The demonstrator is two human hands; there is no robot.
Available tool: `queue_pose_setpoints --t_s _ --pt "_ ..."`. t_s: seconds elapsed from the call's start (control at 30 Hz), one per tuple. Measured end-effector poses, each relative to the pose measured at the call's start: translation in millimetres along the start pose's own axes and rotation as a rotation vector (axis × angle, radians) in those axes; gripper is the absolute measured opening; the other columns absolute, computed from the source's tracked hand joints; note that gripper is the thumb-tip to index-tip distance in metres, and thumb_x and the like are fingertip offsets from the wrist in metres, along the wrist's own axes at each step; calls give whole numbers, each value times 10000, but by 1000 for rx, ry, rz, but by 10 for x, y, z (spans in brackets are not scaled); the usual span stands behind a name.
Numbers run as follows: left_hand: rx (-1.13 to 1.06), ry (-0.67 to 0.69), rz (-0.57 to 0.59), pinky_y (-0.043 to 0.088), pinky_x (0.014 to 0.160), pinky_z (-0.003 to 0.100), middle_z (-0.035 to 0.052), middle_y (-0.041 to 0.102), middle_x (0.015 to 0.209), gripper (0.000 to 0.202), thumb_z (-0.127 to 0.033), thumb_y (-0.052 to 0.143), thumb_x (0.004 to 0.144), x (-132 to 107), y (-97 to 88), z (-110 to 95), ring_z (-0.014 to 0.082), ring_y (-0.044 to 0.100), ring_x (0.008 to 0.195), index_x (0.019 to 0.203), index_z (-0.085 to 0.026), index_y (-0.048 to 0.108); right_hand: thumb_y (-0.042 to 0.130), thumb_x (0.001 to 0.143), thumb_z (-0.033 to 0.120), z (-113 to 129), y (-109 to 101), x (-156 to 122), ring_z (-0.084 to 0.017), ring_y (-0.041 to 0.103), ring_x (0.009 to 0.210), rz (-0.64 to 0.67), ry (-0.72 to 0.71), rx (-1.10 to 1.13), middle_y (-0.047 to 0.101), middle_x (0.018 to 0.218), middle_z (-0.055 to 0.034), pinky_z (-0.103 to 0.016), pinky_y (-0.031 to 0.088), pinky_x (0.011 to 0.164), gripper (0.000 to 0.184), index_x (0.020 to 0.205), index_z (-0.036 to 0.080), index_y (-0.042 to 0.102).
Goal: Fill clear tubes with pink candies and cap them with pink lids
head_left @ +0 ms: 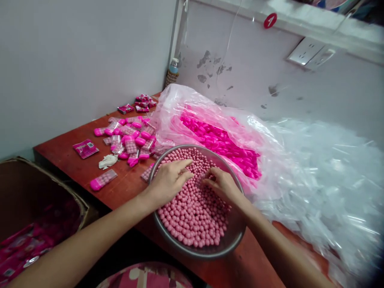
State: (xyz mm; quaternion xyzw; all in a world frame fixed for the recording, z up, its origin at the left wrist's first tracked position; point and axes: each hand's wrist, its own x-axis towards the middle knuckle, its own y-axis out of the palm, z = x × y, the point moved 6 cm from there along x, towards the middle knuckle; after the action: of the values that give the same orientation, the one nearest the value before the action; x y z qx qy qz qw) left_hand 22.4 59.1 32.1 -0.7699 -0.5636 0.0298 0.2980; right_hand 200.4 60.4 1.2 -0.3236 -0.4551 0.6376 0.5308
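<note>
A round metal bowl (237,240) holds a heap of small pink balls (195,218). My left hand (171,179) is over the bowl's left side, with its fingers stretched forward, thumb apart from them, and nothing visible in its grasp. Over the right part of the balls, my right hand (224,186) is bent downward with fingers loosely curved. A gap shows between its thumb and forefinger, and no held thing is seen there. The undersides of both hands are hidden.
Clear packs with pink caps (130,142) lie piled on the red table (66,146). Behind the bowl, a plastic bag (177,98) contains bright pink caps (219,140). Clear plastic pieces (330,180) cover the right side. A cardboard box (81,208) with pink packets stands lower left.
</note>
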Motion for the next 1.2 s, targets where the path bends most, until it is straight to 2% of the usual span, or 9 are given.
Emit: queue_pose_setpoints --t_s 0.13,0.23,0.37,0.5,0.7,0.83,0.9,1.0,1.2 --pt "34 33 134 396 958 334 95 623 1180 400 -195 539 812 -6 196 -55 222 567 1080 1211 -166 545 563 805 203 194 -183 -92 -148 560 701 -95 -88 172 598 747 -14 -256 441 633 67 742 181 564" --pt "-69 30 185 419 895 306 66 663 1091 324 -181 517 821 -24 260 -89 211 594 1008 1135 -191 597 565 826 244 364 -297 -205 -138 561 701 -136 -144 338 596 767 -14 -252 459 638 62 802 187 565" --pt "-318 4 271 452 741 247 25 690 883 273 -154 476 831 -53 293 -122 172 620 816 1029 -184 662 544 854 282 493 -388 -305 -144 591 788 -79 -235 448 621 876 -36 -263 484 694 124 934 201 592" --pt "-416 -50 329 463 744 256 45 692 880 273 -173 505 804 -67 311 -101 182 609 830 1013 -149 679 542 858 270 506 -425 -336 -140 607 809 -31 -330 401 640 878 -40 -257 490 714 136 954 197 605" --pt "-425 -122 250 475 827 297 49 698 983 279 -216 539 796 -91 281 0 202 621 930 1039 -183 671 566 827 373 454 -460 -388 -115 582 625 -163 -259 285 642 720 -19 -209 460 556 200 806 177 597" --pt "-517 -232 149 499 808 317 64 681 1013 287 -269 575 788 -112 182 105 212 616 938 1049 -180 654 586 812 374 447 -457 -384 -96 561 561 -25 -261 264 626 651 7 -184 424 511 207 785 170 615" --pt "-644 -311 142 521 754 303 65 675 985 283 -301 581 793 -135 170 143 198 624 884 1034 -169 645 582 814 368 333 -500 -264 -102 586 596 8 -232 232 648 690 7 -183 435 538 199 837 178 635" --pt "-732 -374 133 527 692 257 45 674 903 234 -310 596 791 -172 173 175 164 624 796 966 -167 657 494 869 343 -62 -673 125 -117 627 683 -139 -52 47 685 779 -5 -192 458 608 222 920 187 642" --pt "-657 -319 76 503 714 197 5 685 887 206 -301 591 804 -196 151 229 142 619 819 978 -219 665 447 881 215 -840 -781 1136 -195 641 795 -177 148 -279 697 842 -103 -265 449 693 243 884 114 668"
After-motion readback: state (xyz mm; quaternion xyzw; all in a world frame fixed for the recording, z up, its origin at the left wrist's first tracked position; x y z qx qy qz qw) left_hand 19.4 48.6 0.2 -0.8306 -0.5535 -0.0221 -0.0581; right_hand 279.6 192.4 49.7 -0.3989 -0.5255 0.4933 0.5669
